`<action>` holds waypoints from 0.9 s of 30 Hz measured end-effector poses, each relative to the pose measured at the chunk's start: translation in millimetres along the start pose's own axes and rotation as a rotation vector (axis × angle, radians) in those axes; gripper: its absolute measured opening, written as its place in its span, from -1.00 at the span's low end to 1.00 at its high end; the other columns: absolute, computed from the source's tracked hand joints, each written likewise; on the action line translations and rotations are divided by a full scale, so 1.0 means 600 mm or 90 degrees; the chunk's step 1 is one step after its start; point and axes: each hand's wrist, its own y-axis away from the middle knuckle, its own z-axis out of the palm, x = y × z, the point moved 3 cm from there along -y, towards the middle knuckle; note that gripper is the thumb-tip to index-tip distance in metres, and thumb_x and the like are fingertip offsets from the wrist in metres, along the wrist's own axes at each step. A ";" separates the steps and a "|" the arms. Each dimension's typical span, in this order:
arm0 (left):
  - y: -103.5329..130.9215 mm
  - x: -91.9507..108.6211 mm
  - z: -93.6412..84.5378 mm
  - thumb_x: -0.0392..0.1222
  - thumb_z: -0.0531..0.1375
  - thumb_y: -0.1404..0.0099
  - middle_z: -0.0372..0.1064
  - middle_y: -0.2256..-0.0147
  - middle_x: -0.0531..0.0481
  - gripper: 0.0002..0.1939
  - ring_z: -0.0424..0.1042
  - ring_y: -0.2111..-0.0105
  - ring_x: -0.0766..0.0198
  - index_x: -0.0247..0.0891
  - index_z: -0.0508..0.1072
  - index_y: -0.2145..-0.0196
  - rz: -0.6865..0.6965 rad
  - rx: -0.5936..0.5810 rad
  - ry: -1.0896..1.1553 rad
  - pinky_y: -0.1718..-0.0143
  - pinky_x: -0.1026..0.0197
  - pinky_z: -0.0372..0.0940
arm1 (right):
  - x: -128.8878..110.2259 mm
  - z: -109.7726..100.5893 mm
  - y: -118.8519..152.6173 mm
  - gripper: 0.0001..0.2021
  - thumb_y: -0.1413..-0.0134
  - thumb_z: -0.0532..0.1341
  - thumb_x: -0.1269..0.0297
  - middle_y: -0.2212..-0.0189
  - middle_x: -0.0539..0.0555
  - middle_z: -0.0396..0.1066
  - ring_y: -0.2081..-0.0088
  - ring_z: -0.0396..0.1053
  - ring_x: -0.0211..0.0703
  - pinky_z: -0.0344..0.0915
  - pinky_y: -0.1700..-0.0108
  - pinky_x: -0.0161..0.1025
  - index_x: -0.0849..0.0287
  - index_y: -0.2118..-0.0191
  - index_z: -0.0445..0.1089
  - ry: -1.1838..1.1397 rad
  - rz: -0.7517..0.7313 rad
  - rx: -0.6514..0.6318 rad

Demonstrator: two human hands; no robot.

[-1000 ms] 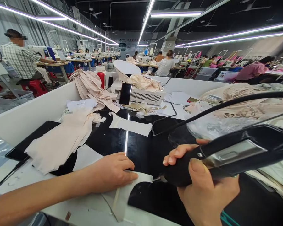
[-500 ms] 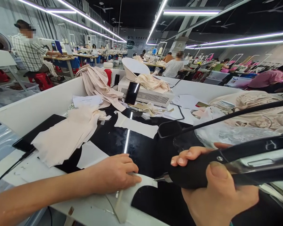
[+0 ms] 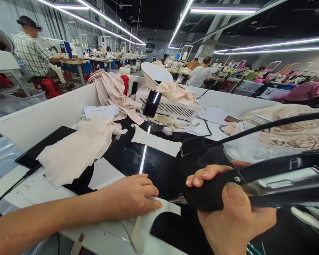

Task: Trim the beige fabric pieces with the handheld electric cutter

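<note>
My left hand [image 3: 134, 198] presses down on a pale curved piece [image 3: 146, 221] at the near edge of the glossy black surface [image 3: 127, 156], its fingers close together. In my right hand [image 3: 234, 209] is a black and silver handheld tool [image 3: 279, 184], gripped round its black end. The tool's metal tip [image 3: 178, 199] points left and meets the top edge of the pale piece, just right of my left fingers. Another pale piece [image 3: 155, 141] lies flat farther back.
Beige fabric [image 3: 77, 148] is stacked at the left, over a black device [image 3: 46, 145]. A phone [image 3: 152, 103] leans on a vented box [image 3: 170, 106]. Plastic bags and lace [image 3: 266, 148] lie right. A black cable crosses above the tool. People sit at machines beyond.
My right hand and the tool have moved left, bringing the metal tip nearer my left fingers along the pale piece. The whole view has shifted slightly.
</note>
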 end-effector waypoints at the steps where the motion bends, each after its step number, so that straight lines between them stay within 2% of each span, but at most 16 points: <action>1: 0.000 0.000 0.000 -0.39 0.39 -0.80 0.70 0.04 -0.04 -0.87 0.62 0.11 0.14 -0.24 0.76 -0.08 -0.001 -0.005 -0.001 -0.34 0.04 0.60 | 0.000 0.000 0.002 -0.58 -0.13 0.77 0.05 0.47 -0.17 0.61 0.61 0.50 -0.09 0.54 0.59 -0.15 -0.03 0.03 0.66 0.004 -0.004 -0.002; 7: 0.002 -0.003 0.000 -0.40 0.35 -0.82 0.71 0.01 -0.08 -0.84 0.64 0.08 0.14 -0.24 0.76 -0.09 -0.005 -0.016 0.004 -0.27 0.09 0.60 | -0.005 -0.009 -0.001 -0.59 -0.13 0.75 0.06 0.47 -0.16 0.58 0.59 0.47 -0.08 0.51 0.56 -0.15 -0.04 0.02 0.65 0.018 0.006 0.005; 12: 0.003 -0.003 -0.001 -0.37 0.29 -0.86 0.71 0.02 -0.08 -0.79 0.61 0.13 0.13 -0.26 0.76 -0.07 0.005 0.024 0.014 -0.19 0.10 0.59 | -0.009 -0.024 -0.008 -0.58 -0.07 0.74 0.05 0.48 -0.17 0.54 0.60 0.44 -0.07 0.47 0.59 -0.14 -0.05 0.04 0.66 0.022 -0.003 0.023; 17: 0.003 -0.003 -0.003 -0.38 0.25 -0.87 0.70 0.04 -0.08 -0.76 0.58 0.15 0.13 -0.28 0.76 -0.06 0.012 0.048 0.024 -0.11 0.09 0.58 | -0.012 -0.020 -0.004 -0.57 -0.07 0.76 0.06 0.49 -0.16 0.59 0.60 0.48 -0.07 0.50 0.59 -0.16 -0.04 0.04 0.66 0.030 -0.011 0.023; 22: 0.006 -0.007 -0.003 -0.36 0.29 -0.86 0.71 -0.01 -0.12 -0.81 0.61 0.11 0.13 -0.29 0.75 -0.08 0.014 0.050 0.042 -0.13 0.11 0.58 | -0.015 -0.016 -0.005 -0.62 -0.10 0.74 0.11 0.48 -0.16 0.60 0.60 0.48 -0.09 0.52 0.58 -0.15 -0.04 0.05 0.68 0.024 0.006 0.030; 27: 0.008 -0.009 -0.001 -0.34 0.29 -0.87 0.73 -0.04 -0.13 -0.82 0.63 0.08 0.12 -0.28 0.75 -0.12 0.011 0.033 0.045 -0.16 0.10 0.59 | -0.023 -0.011 0.006 -0.60 -0.12 0.76 0.04 0.48 -0.15 0.60 0.60 0.48 -0.08 0.49 0.60 -0.17 -0.05 0.03 0.70 -0.019 0.011 0.000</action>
